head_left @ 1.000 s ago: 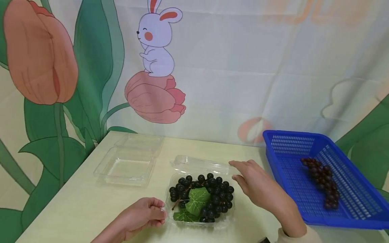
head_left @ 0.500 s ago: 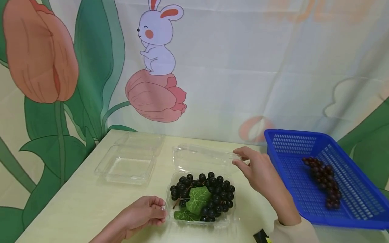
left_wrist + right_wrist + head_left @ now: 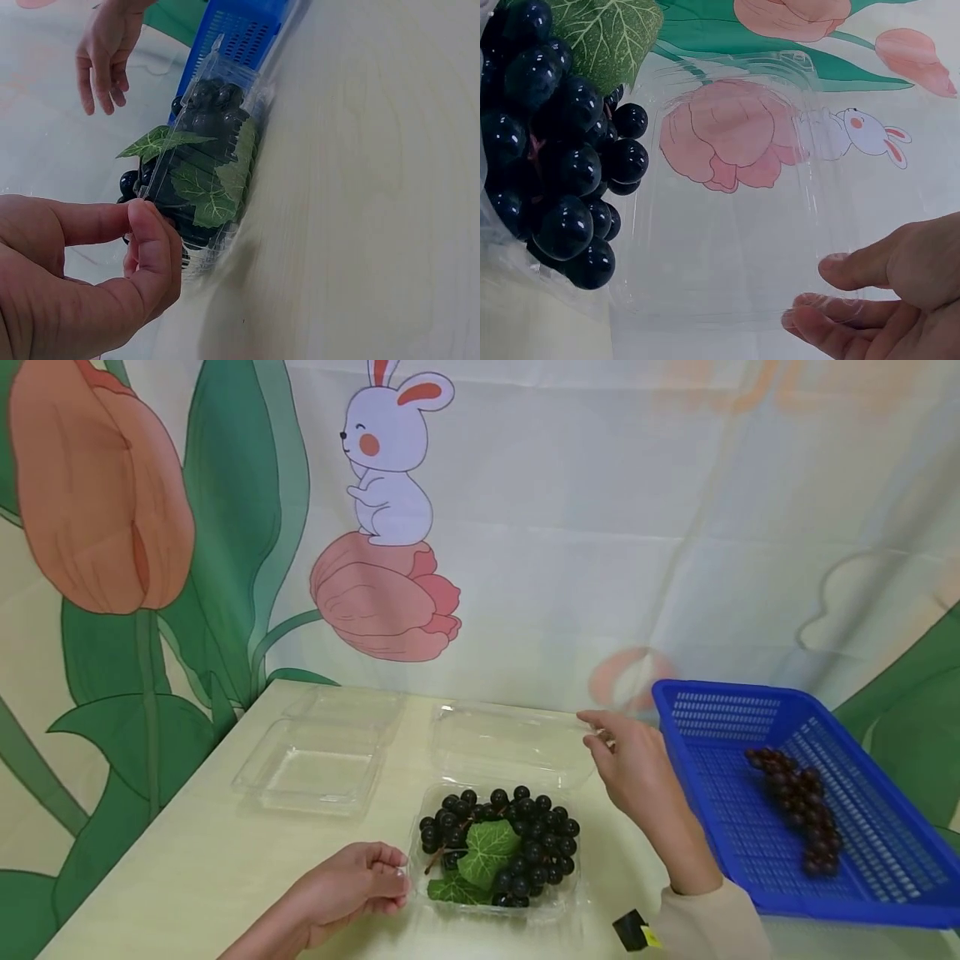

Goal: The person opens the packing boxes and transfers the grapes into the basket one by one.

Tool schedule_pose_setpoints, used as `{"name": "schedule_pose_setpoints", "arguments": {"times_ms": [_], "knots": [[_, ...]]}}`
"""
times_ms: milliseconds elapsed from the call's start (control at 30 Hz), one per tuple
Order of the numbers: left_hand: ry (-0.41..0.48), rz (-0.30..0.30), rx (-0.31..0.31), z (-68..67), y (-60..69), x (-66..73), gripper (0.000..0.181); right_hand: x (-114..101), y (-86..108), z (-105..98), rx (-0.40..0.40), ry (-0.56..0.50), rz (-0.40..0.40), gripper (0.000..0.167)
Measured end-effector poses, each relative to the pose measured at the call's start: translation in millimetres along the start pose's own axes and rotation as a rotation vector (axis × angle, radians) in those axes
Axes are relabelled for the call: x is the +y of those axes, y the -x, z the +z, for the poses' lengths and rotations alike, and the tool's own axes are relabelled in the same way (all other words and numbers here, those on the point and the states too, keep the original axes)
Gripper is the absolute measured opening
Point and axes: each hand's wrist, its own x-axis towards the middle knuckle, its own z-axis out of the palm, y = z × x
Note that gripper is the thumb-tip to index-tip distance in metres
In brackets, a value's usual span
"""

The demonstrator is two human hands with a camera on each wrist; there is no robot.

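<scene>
A: Where do we have the clear box (image 3: 542,913), and how are we holding it?

B: It sits on the bench (image 3: 180,881) at the lower centre of the frame, its lid (image 3: 510,739) tipped back above it, nearer mid-frame. Our left hand (image 3: 352,885) pinches its left rim between thumb and fingers. Our right hand (image 3: 633,764) is by the lid's right edge, fingers loosely parted; we cannot tell whether they touch the plastic.

A: How do we expect it to handle?

B: Light, we think, with thin walls that spring and dent under a hard squeeze. The smooth plastic may slide on the bench, so our pinch on the rim looks like a sensible anchor. The lid is probably floppier; we would take it near a corner and spare the hinge from twisting.

A: And the black grapes (image 3: 536,852) inside?

B: They look firm and glossy, so probably slippery; we would lift the bunch by its stem (image 3: 432,861), at the left of the box. The green leaf (image 3: 489,852) on top seems soft and easily creased, so we would avoid pulling there.
</scene>
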Motion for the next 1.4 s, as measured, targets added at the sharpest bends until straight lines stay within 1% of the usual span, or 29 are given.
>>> {"name": "schedule_pose_setpoints", "arguments": {"times_ms": [233, 400, 567, 767, 1067, 1233, 1300, 1400], "knots": [[0.007, -0.004, 0.001, 0.6, -0.1, 0.0, 0.026, 3, -8.4, 6, 0.073, 0.014, -0.004, 0.028], [0.007, -0.01, 0.006, 1.0, 1.0, 1.0, 0.025, 7, -12.7, 11, 0.103, -0.017, 0.021, 0.025], [0.006, -0.021, 0.012, 1.5, 1.5, 2.1, 0.026, 16, -18.3, 16, 0.114, -0.065, 0.047, 0.023], [0.001, -0.023, 0.017, 2.0, 1.4, 2.6, 0.027, 26, -24.7, 19, 0.099, -0.153, 0.109, 0.021], [-0.008, -0.013, 0.018, 1.8, 0.5, 3.0, 0.029, 31, -30.2, 22, 0.084, -0.215, 0.162, 0.019], [-0.009, -0.017, 0.027, 2.3, 0.9, 3.8, 0.029, 38, -32.5, 27, 0.032, -0.279, 0.197, 0.016], [-0.008, -0.017, 0.029, 2.2, 0.9, 3.9, 0.029, 42, -32.3, 29, 0.012, -0.286, 0.216, 0.015], [-0.009, -0.016, 0.031, 2.0, 1.1, 4.0, 0.029, 49, -32.2, 32, 0.005, -0.27, 0.23, 0.014]]}}
